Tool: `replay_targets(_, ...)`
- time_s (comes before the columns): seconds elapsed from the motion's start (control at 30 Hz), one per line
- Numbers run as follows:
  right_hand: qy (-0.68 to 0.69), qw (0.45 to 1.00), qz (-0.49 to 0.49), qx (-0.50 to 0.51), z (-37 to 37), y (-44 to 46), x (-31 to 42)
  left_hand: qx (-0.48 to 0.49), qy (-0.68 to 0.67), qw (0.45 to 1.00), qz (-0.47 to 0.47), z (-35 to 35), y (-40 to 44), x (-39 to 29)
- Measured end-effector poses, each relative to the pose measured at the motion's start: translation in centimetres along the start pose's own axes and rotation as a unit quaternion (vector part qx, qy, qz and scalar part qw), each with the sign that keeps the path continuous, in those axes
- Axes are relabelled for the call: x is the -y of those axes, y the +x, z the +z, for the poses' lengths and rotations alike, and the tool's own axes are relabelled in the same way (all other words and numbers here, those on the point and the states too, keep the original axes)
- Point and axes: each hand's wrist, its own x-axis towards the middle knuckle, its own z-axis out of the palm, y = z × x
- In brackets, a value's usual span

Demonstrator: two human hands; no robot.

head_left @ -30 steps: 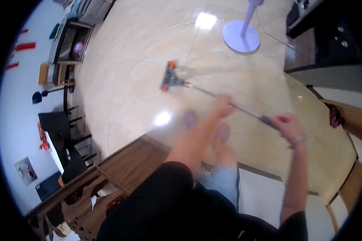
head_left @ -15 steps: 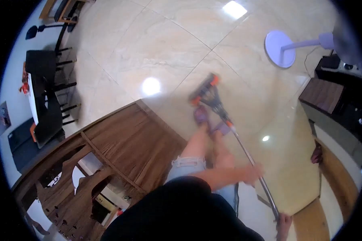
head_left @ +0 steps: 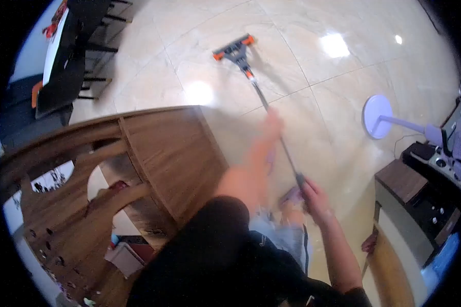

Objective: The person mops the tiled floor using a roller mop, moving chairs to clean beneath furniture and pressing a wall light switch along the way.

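A mop with a dark, orange-ended head (head_left: 234, 49) and a thin metal pole (head_left: 288, 153) reaches away from me over the tiled floor. Blurred by motion, my left hand (head_left: 273, 125) is wrapped round the middle of the pole. Closer to my body, my right hand (head_left: 315, 197) grips the dark handle end. Whether the mop head touches the tiles or hangs just above them, I cannot tell. Purple footwear (head_left: 292, 196) shows on my foot below the handle.
A brown wooden partition (head_left: 174, 148) with cut-out shapes stands on my left. Black chairs (head_left: 77, 66) and a table are at the far left. A lilac round stand base (head_left: 378, 116) rests on the floor at right, near a dark wooden cabinet (head_left: 402, 180).
The mop head has swung forward, away from my feet. Both hands have moved forward with the pole, keeping their grip. My view has shifted, too.
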Motion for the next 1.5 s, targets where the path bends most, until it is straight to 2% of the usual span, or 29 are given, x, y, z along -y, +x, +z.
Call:
replay_targets(0.03, -0.053, 0.996, 0.055, 0.034, 2.2, 2.1, 1.2, -0.039, 0.011, 0.998, -0.055, -1.5, 0.0, 2.9)
replay_targets(0.07, -0.064, 0.995, 0.048, 0.060, 4.5, 3.8, 1.3, -0.065, 0.028, 0.992, -0.102, -3.2, -0.6, 4.9)
replay_targets(0.1, -0.074, 0.993, 0.041, 0.085, 6.6, 4.9, 0.7, -0.011, 0.037, 0.989, -0.143, -6.7, -2.1, 5.0)
replay_targets(0.17, -0.124, 0.989, 0.012, 0.082, 8.6, 4.1, -2.2, -0.009, 0.022, 0.991, -0.134, -4.8, -4.3, 6.6)
replay_targets(0.23, -0.133, 0.985, 0.021, 0.105, 6.5, 2.6, -5.6, -0.009, 0.012, 0.991, -0.129, -0.8, -5.9, 6.4)
replay_targets(0.3, -0.224, 0.971, 0.034, 0.076, 1.4, -0.1, -8.5, 0.023, -0.159, 0.971, -0.175, 6.4, -7.0, 3.5)
replay_targets(0.37, -0.236, 0.968, -0.051, 0.074, -6.4, -2.6, -14.7, 0.062, -0.394, 0.883, -0.248, 12.4, -8.7, -1.6)
replay_targets(0.4, -0.246, 0.966, -0.010, 0.079, -9.6, -5.2, -15.7, 0.067, -0.430, 0.863, -0.256, 15.3, -10.2, -4.7)
replay_targets(0.5, -0.267, 0.958, 0.079, 0.067, -19.5, -13.9, -19.0, 0.104, -0.392, 0.886, -0.226, 24.1, -15.5, -16.7)
replay_targets(0.57, -0.288, 0.951, 0.075, 0.088, -25.9, -20.1, -20.9, 0.139, -0.353, 0.909, -0.175, 27.7, -18.2, -24.5)
replay_targets(0.67, -0.271, 0.957, 0.033, 0.097, -35.3, -28.4, -25.0, 0.240, -0.204, 0.948, 0.038, 25.7, -21.9, -35.2)
replay_targets(0.73, -0.218, 0.967, 0.102, 0.081, -40.6, -31.7, -27.2, 0.283, -0.127, 0.941, 0.136, 26.0, -23.7, -39.0)
replay_targets(0.77, -0.228, 0.965, 0.098, 0.088, -40.1, -32.3, -26.5, 0.293, -0.104, 0.936, 0.165, 26.5, -24.4, -40.2)
replay_targets(0.83, -0.115, 0.992, 0.041, 0.033, -37.1, -32.0, -24.9, 0.237, -0.114, 0.960, 0.097, 28.9, -23.8, -38.8)
replay_targets(0.87, -0.176, 0.979, 0.098, 0.014, -35.5, -30.8, -23.6, 0.161, -0.167, 0.971, 0.060, 32.1, -23.1, -36.5)
replay_targets(0.93, -0.183, 0.979, 0.089, -0.007, -33.6, -27.3, -23.0, 0.062, -0.203, 0.977, -0.004, 30.4, -25.3, -33.2)
replay_targets(1.0, -0.199, 0.979, 0.039, 0.002, -30.2, -22.8, -22.5, 0.033, -0.192, 0.980, -0.038, 25.1, -27.5, -29.7)
replay_targets(1.03, -0.181, 0.982, 0.025, 0.053, -27.7, -20.5, -21.4, 0.119, -0.240, 0.962, -0.047, 25.3, -27.1, -27.8)
replay_targets(1.1, -0.150, 0.983, 0.016, 0.105, -21.2, -16.0, -19.7, 0.190, -0.300, 0.933, -0.058, 21.9, -29.2, -26.9)
replay_targets(1.13, -0.132, 0.985, 0.018, 0.107, -17.6, -13.6, -19.3, 0.119, -0.511, 0.838, -0.150, 16.3, -32.7, -29.1)
replay_targets(1.2, -0.114, 0.981, 0.020, 0.158, -10.2, -9.3, -18.1, 0.032, -0.700, 0.678, -0.222, 14.2, -35.4, -29.4)
replay_targets(1.23, -0.200, 0.962, -0.037, 0.181, -6.5, -6.9, -18.0, -0.128, -0.793, 0.567, -0.184, 15.8, -35.2, -28.4)
replay_targets(1.27, -0.302, 0.926, -0.092, 0.209, -2.2, -4.9, -17.5, -0.294, -0.852, 0.413, -0.134, 16.3, -35.2, -27.3)
replay_targets(1.3, -0.381, 0.899, -0.051, 0.210, 1.1, -8.2, -15.5, -0.304, -0.872, 0.307, -0.228, 12.7, -36.8, -27.0)
replay_targets(1.37, -0.504, 0.799, -0.160, 0.286, 3.6, -5.2, -15.7, -0.337, -0.899, 0.214, -0.180, 15.1, -36.9, -24.6)
replay_targets(1.4, -0.628, 0.658, -0.222, 0.350, 3.8, -0.8, -15.9, -0.339, -0.903, 0.193, -0.181, 15.3, -37.5, -24.3)
replay_targets(1.43, -0.706, 0.502, -0.304, 0.397, 4.0, 3.6, -16.1, -0.296, -0.903, 0.236, -0.202, 14.7, -38.4, -23.9)
replay_targets(1.47, -0.759, 0.388, -0.310, 0.420, 5.3, 5.0, -16.4, -0.250, -0.901, 0.276, -0.223, 14.7, -39.4, -23.8)
replay_targets(1.5, -0.619, 0.699, -0.030, 0.356, 6.4, 6.0, -17.5, -0.258, -0.903, 0.260, -0.225, 15.0, -40.0, -23.8)
